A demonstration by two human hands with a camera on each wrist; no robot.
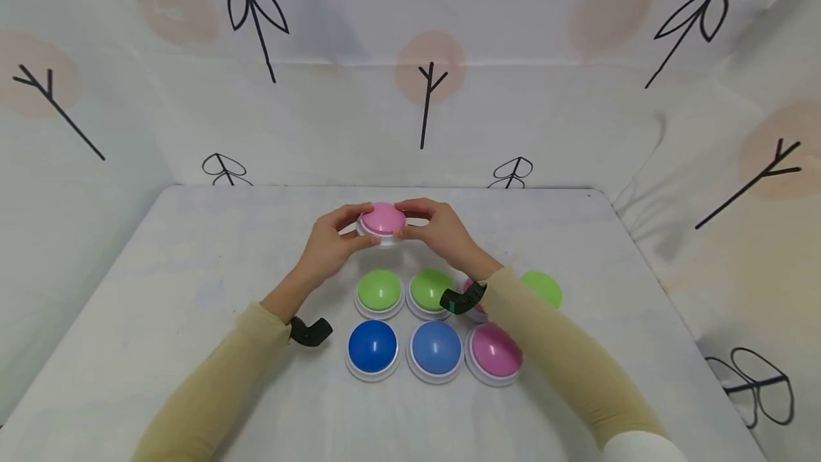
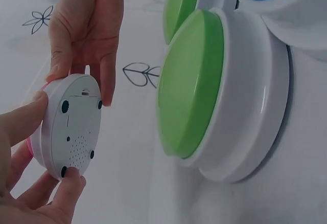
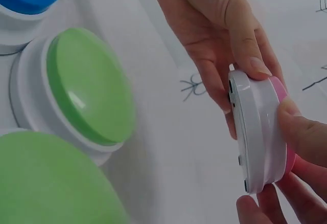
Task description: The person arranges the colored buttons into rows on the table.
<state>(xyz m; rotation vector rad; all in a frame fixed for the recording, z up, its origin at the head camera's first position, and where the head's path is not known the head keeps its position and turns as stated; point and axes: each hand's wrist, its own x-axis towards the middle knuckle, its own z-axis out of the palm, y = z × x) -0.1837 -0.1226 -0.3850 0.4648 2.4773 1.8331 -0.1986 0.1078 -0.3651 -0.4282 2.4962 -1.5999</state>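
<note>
A pink buzzer button (image 1: 383, 219) with a round white base is held up above the far part of the table by both hands. My left hand (image 1: 326, 247) grips its left side, and my right hand (image 1: 442, 232) grips the right side. The left wrist view shows the white underside (image 2: 76, 127), with dark round feet and a patch of small holes. In the right wrist view the pink button appears edge-on, its white rim (image 3: 260, 132) between the fingers of both hands.
Nearer than the hands stand two green buttons (image 1: 380, 291) (image 1: 431, 289), a dark blue one (image 1: 373, 346), a lighter blue one (image 1: 437, 348) and a pink one (image 1: 495, 350). The right arm partly covers another pink button and a green one (image 1: 542, 288). Patterned cloth (image 1: 346, 105) hangs behind the white table (image 1: 256, 219).
</note>
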